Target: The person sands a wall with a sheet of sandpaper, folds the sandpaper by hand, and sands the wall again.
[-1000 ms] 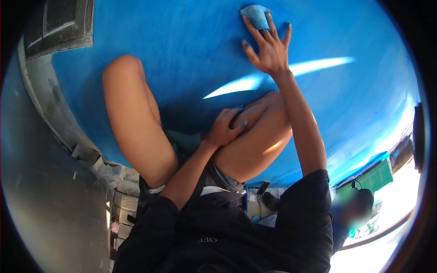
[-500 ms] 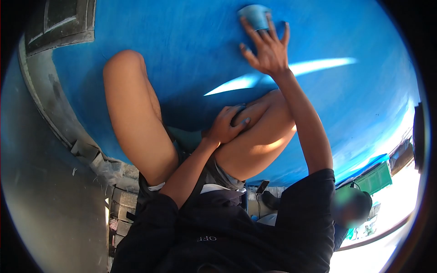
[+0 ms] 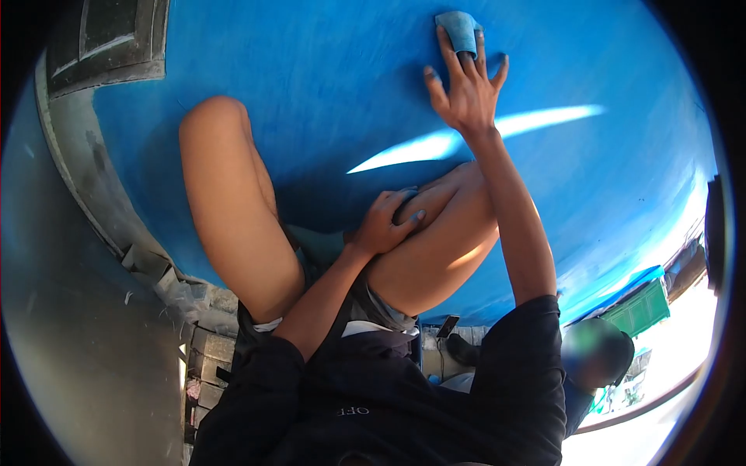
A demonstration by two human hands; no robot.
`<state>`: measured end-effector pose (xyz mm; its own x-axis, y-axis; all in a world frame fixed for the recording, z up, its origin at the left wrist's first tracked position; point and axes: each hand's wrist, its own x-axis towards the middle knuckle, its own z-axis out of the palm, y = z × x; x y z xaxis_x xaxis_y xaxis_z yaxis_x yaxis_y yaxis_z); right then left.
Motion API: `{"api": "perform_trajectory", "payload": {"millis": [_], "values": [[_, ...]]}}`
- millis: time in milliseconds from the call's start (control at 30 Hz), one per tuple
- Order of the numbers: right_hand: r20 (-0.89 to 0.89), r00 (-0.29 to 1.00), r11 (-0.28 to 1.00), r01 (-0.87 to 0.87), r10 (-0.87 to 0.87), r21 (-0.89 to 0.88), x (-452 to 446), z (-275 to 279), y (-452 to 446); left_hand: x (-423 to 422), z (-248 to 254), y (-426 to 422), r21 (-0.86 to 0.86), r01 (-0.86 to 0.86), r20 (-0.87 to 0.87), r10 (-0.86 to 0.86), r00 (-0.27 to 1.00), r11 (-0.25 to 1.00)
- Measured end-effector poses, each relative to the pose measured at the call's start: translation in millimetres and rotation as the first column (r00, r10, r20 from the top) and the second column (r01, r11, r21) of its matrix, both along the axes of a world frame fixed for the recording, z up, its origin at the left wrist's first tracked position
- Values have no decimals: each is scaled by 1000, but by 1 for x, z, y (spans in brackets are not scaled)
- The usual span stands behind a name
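My right hand (image 3: 470, 97) reaches up onto a broad blue surface (image 3: 311, 62), its fingers spread. Its fingers pinch a small light blue curved sheet (image 3: 458, 29), perhaps sandpaper, against that surface. The middle finger is tucked under the sheet, while the fingers beside it lie over its edges. My left hand (image 3: 381, 225) rests on my bent right leg (image 3: 439, 248), thumb and fingers apart. Bluish smears mark its thumb tip. A dark patch shows between thumb and fingers; whether it is an object or shadow is unclear.
A dark wooden frame (image 3: 116, 39) stands at upper left. Paving blocks (image 3: 214, 342) lie below on the left, beside a dark grey panel (image 3: 85, 311). A phone (image 3: 447, 326) lies near my side. Another person (image 3: 598, 357) and a green container (image 3: 641, 307) are at lower right.
My right hand and the light blue sheet have shifted right and slightly down across the blue surface. My left hand stays on my leg. The other person's head has moved slightly.
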<state>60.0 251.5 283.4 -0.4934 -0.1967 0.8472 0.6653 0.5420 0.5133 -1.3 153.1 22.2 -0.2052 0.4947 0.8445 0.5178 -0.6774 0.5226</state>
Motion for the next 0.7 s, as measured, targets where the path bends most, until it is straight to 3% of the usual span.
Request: {"api": "perform_trajectory", "payload": {"millis": [33, 67, 133, 200, 267, 300, 400, 467, 533, 700], "values": [[46, 996, 996, -72, 74, -48, 1, -5, -2, 2, -1, 0, -15, -1, 8, 1, 1000, 1000], [42, 997, 997, -66, 68, -48, 3, -9, -4, 3, -1, -1, -16, 5, 4, -5, 1000, 1000], [222, 975, 1000, 23, -25, 12, 5, -9, -8, 2, 1, -2, -35, 9, 13, -8, 1000, 999], [141, 990, 1000, -3, 1, 12, 3, 0, -1, 1, 2, -2, -16, 10, 6, -10, 1000, 1000], [-16, 999, 993, -41, 40, -107, 4, 2, 5, 2, -1, -2, -7, 12, 9, -12, 1000, 1000], [35, 999, 999, -40, 42, -34, 7, -1, 3, 1, -1, -2, -17, 5, 11, -5, 1000, 1000], [186, 979, 994, -62, 78, -89, 12, -5, -3, 4, 2, -4, -27, 15, 15, -14, 1000, 1000], [151, 981, 985, -103, 123, -135, 12, -2, -10, 3, 4, -5, -29, 18, 22, -17, 1000, 999], [5, 955, 946, -293, 297, -136, 12, -2, -10, 3, 2, -5, -30, 16, 21, -15, 1000, 999], [-66, 897, 894, -441, 437, -83, 8, -2, -11, 2, 2, -4, -40, 30, 23, -29, 999, 999]]}}
